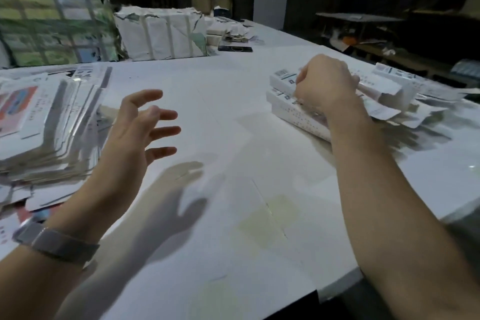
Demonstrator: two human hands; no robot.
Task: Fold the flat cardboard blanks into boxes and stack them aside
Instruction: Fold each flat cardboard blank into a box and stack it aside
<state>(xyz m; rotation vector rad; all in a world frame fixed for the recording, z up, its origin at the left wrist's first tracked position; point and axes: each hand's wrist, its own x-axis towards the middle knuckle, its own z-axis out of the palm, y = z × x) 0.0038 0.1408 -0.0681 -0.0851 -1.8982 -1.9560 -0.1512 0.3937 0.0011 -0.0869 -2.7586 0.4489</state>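
Blanks pile [44,122] sits just left of my free, spread left hand [135,132]; my right hand [324,86] grips a folded box [291,80] far across.

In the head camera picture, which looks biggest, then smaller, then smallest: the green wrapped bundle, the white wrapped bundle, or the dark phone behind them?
1. Green wrapped bundle
2. White wrapped bundle
3. Dark phone

All three sit far back together, so nearness hardly skews this.
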